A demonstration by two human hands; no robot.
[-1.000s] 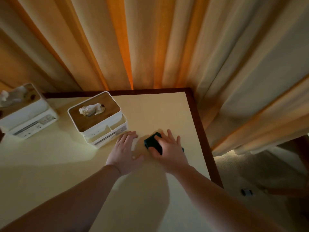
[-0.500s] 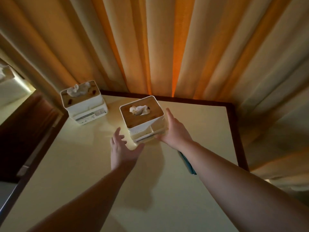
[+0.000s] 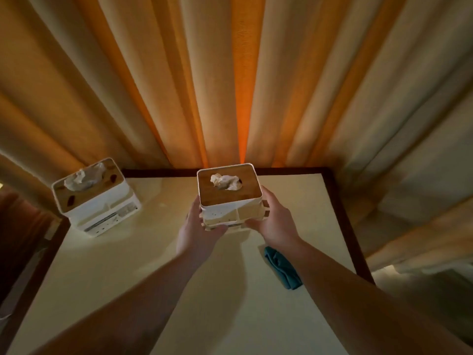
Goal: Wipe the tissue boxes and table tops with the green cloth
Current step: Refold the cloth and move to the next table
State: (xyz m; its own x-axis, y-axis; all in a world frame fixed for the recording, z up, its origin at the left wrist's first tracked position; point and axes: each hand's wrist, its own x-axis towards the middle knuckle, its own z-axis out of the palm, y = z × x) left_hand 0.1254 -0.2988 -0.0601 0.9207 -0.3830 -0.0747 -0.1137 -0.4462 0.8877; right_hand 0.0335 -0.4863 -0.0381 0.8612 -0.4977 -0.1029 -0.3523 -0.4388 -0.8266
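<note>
White plastic with a brown wooden lid: the far box (image 3: 96,198) sits at the left of the frame on the table's (image 3: 133,278) back left corner, a tissue poking from its top, where it was half a second ago. Centre frame, the near box (image 3: 230,198) is now gripped from both sides. The left hand (image 3: 195,233), which hovered open short of it before, has closed in, fingers up its left wall and thumb along the bottom front edge. The right hand (image 3: 275,222) wraps the right wall, its thumb also at the front. Whether the box is lifted off the table cannot be told. Lower right of centre, the cloth (image 3: 282,269) lies folded on the table, partly under the right forearm, touched by neither hand. Curtains (image 3: 230,80) fill the upper frame.
</note>
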